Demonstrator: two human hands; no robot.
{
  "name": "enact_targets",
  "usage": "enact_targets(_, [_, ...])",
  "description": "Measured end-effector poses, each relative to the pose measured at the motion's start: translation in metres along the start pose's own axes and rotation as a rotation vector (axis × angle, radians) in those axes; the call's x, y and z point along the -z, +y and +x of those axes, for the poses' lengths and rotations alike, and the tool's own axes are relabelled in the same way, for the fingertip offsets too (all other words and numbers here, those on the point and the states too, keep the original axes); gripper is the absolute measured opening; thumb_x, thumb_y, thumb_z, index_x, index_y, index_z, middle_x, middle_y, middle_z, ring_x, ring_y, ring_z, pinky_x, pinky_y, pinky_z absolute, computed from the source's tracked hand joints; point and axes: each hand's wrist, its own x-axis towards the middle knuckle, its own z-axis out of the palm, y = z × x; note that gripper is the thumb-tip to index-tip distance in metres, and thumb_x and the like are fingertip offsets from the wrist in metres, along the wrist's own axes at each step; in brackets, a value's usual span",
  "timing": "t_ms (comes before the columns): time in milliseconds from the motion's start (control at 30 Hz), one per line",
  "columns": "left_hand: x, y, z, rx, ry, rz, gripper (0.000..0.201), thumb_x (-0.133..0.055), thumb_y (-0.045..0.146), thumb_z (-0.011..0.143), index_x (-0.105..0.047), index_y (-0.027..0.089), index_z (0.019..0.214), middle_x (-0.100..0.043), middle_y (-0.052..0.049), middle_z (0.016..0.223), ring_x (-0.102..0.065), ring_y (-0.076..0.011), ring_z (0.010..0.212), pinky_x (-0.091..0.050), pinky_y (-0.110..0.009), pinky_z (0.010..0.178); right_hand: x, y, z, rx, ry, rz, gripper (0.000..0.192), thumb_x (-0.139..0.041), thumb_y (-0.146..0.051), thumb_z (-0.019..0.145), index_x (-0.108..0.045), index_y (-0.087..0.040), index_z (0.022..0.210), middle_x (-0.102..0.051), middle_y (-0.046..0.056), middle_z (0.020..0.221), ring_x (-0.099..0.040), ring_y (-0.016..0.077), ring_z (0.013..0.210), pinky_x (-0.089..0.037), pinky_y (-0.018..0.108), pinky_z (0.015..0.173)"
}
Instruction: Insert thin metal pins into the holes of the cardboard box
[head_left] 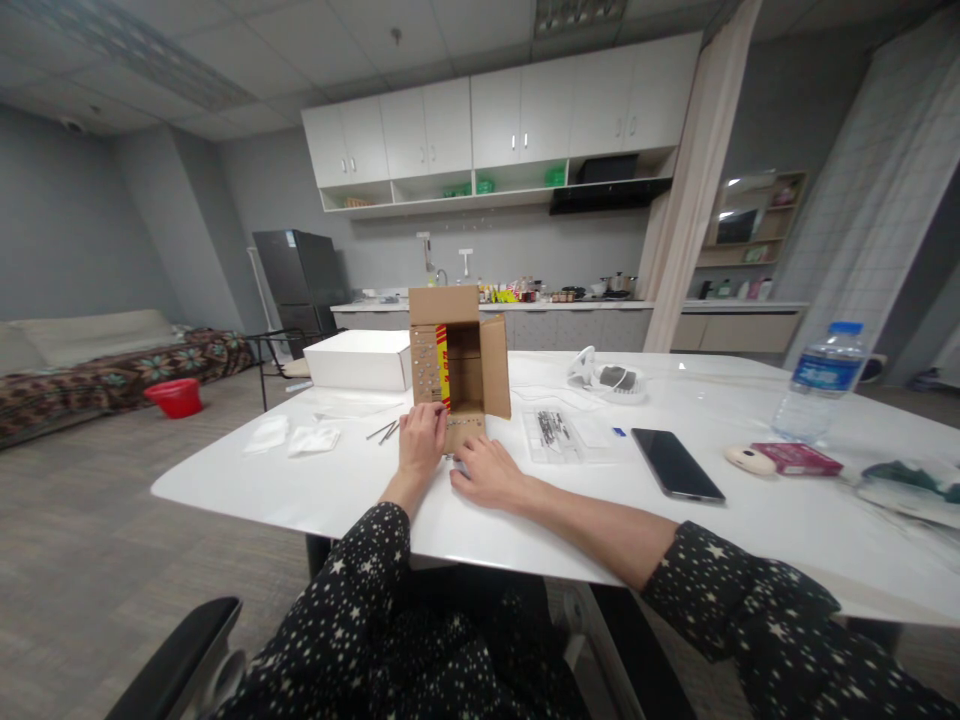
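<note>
An open cardboard box [465, 375] stands on the white table in front of me, its mouth facing me and its flaps folded out. Small shiny pieces dot the left flap [426, 362], and a row of them runs along the bottom flap [463, 440]. My left hand [422, 438] is closed at the lower end of the left flap, its fingertips on the cardboard. Beside the bottom flap, my right hand [486, 470] rests with curled fingers pressed together. Whatever those right fingers hold is too small to make out.
A clear plastic case [553, 430] with small metal pieces lies right of the box. Farther right are a phone [677, 465], a dark pink pack [806, 459] and a water bottle [821, 385]. Left are a white box [358, 360], thin metal rods [386, 431] and tissues [313, 440].
</note>
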Motion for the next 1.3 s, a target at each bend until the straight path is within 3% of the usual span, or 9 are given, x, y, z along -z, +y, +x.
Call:
enact_targets(400, [-0.0028, 0.0006, -0.0041, -0.150, -0.173, -0.148, 0.013, -0.049, 0.021, 0.091, -0.062, 0.019, 0.093, -0.070, -0.007, 0.096, -0.064, -0.0225, 0.094, -0.047, -0.037, 0.086, -0.0047, 0.0016, 0.0022, 0.002, 0.028, 0.010, 0.033, -0.047, -0.035, 0.091, -0.064, -0.015, 0.113, -0.062, 0.014, 0.119, -0.052, 0.0269, 0.112, -0.040, 0.041, 0.092])
enact_targets(700, [-0.0031, 0.0003, -0.0042, -0.111, -0.200, -0.187, 0.013, -0.050, 0.020, 0.088, -0.063, 0.019, 0.091, -0.072, -0.006, 0.087, -0.066, -0.0221, 0.084, -0.050, -0.036, 0.082, -0.0045, 0.0012, 0.0017, -0.001, 0.024, 0.008, 0.035, -0.047, -0.034, 0.091, -0.063, -0.015, 0.116, -0.062, 0.013, 0.120, -0.053, 0.0262, 0.111, -0.041, 0.040, 0.092])
enact_targets(1167, [-0.0028, 0.0007, -0.0038, -0.070, -0.228, -0.164, 0.013, -0.050, 0.017, 0.086, -0.061, 0.021, 0.092, -0.072, -0.006, 0.090, -0.067, -0.0219, 0.087, -0.050, -0.035, 0.083, -0.0031, 0.0004, 0.0016, -0.012, 0.003, 0.004, 0.033, -0.046, -0.035, 0.092, -0.064, -0.015, 0.112, -0.062, 0.013, 0.116, -0.052, 0.0264, 0.109, -0.041, 0.041, 0.091])
enact_targets(1300, [-0.0033, -0.0004, -0.0031, -0.069, -0.216, -0.131, 0.016, -0.048, 0.016, 0.087, -0.061, 0.020, 0.096, -0.071, -0.007, 0.097, -0.065, -0.0236, 0.096, -0.048, -0.038, 0.089, -0.0025, 0.0002, 0.0015, -0.014, 0.003, -0.005, 0.033, -0.046, -0.035, 0.092, -0.065, -0.015, 0.110, -0.063, 0.013, 0.113, -0.053, 0.0266, 0.108, -0.040, 0.041, 0.091])
